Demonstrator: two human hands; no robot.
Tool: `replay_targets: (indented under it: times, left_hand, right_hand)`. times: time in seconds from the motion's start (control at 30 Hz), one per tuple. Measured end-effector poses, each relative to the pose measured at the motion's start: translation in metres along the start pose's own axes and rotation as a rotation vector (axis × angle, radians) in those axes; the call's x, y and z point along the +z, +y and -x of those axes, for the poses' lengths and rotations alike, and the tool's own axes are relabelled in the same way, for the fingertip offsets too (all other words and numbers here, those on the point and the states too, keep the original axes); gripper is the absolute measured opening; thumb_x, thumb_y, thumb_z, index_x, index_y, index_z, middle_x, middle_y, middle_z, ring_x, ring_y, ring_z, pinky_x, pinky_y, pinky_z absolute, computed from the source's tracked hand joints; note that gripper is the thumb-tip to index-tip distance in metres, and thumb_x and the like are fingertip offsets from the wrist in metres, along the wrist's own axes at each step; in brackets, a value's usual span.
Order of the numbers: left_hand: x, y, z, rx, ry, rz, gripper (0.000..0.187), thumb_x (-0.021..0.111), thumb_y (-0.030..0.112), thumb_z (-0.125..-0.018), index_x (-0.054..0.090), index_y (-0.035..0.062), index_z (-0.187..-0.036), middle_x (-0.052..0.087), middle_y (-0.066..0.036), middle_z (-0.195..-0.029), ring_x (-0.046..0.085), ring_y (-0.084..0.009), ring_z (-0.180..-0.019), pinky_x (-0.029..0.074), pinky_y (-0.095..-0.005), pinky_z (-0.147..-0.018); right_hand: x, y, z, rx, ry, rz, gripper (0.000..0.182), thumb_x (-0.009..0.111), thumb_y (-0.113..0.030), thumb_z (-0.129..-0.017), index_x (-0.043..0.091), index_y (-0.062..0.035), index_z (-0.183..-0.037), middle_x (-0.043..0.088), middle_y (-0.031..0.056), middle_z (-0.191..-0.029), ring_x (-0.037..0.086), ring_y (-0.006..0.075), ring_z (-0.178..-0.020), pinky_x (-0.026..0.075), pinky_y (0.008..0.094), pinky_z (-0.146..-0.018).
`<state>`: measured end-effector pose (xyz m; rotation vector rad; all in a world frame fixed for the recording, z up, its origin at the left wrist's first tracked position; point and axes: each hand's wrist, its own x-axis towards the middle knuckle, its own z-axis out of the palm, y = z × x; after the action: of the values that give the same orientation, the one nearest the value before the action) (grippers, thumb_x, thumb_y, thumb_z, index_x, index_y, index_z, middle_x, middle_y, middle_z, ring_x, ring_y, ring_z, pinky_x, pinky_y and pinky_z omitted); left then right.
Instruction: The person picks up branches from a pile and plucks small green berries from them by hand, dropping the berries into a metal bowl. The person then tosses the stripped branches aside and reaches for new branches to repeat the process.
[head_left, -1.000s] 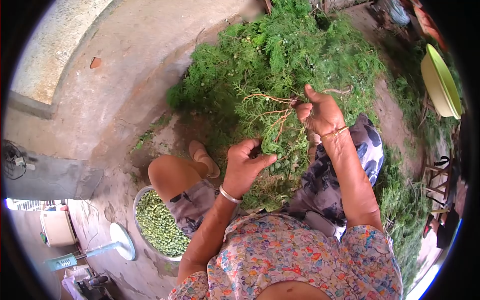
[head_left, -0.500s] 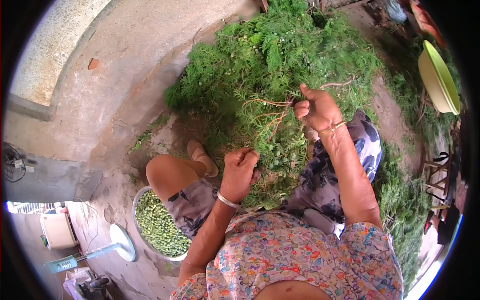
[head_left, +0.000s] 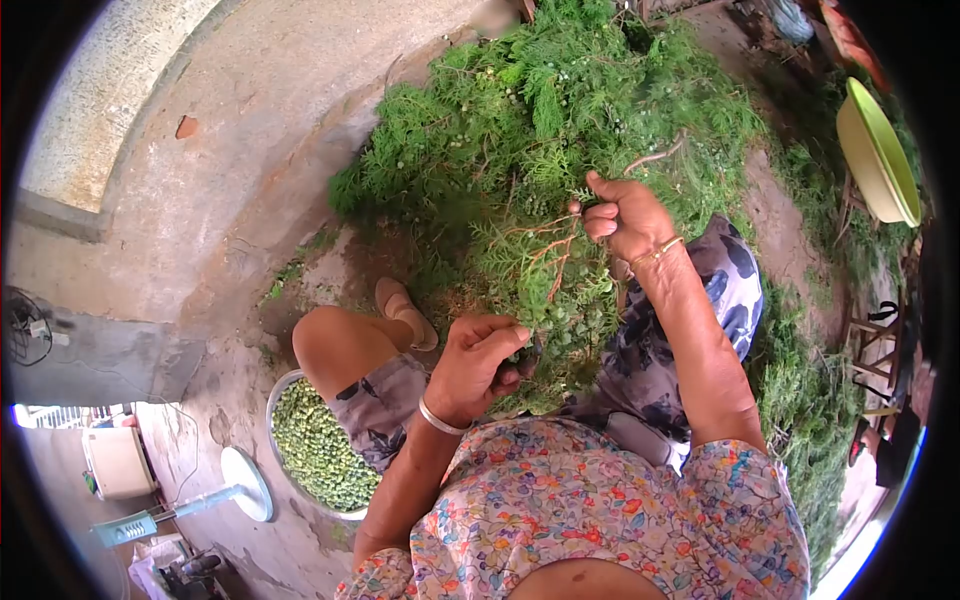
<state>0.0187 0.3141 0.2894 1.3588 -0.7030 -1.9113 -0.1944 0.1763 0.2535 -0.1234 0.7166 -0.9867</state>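
My right hand (head_left: 632, 222) is closed around a conifer branch (head_left: 558, 255) with reddish-brown twigs and flat green sprays, held above my lap. The branch hangs toward my left hand (head_left: 478, 368), which is closed in a pinch at the sprays' lower left edge. Something dark shows at those fingertips, too small to name. Beyond both hands lies a big heap of green conifer cuttings (head_left: 540, 110), dotted with small pale green cones. Beside my left knee stands a basin (head_left: 272, 425) full of small green cones (head_left: 318, 445).
A yellow-green basin (head_left: 880, 155) sits tilted at the right. More cuttings (head_left: 805, 400) cover the ground along the right side. A pale blue fan (head_left: 240, 485) is at the lower left, near a wall. A wooden stool (head_left: 872, 355) stands at the far right.
My left hand has turned and shifted slightly to the right and down, thumb now extended across the fingers. The right hand has moved a little left, with the branch tilting along.
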Motion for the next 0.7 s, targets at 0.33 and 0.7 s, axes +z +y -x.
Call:
replay_targets:
  times: [0.33, 0.7]
  left_hand:
    - [-0.027, -0.017, 0.017, 0.197, -0.151, 0.170, 0.022, 0.059, 0.011, -0.081, 0.060, -0.0072, -0.093, 0.061, -0.016, -0.077, 0.052, -0.0148, -0.058, 0.044, -0.0267, -0.045]
    - [-0.019, -0.020, -0.005, 0.283, -0.172, 0.421, 0.020, 0.051, 0.010, -0.087, 0.057, -0.0064, -0.097, 0.059, -0.021, -0.094, 0.057, -0.0238, -0.076, 0.050, -0.0331, -0.057]
  right_hand:
    - [-0.006, -0.020, -0.005, -0.172, 0.003, -0.116, 0.008, 0.039, -0.007, -0.094, 0.036, -0.0097, -0.101, 0.050, 0.0239, -0.092, 0.032, 0.0052, -0.050, 0.028, 0.0187, -0.040]
    - [-0.006, -0.022, 0.006, -0.080, -0.050, -0.176, 0.011, 0.043, -0.013, -0.095, 0.034, -0.0085, -0.101, 0.051, 0.0216, -0.091, 0.034, 0.0058, -0.049, 0.031, 0.0182, -0.040]
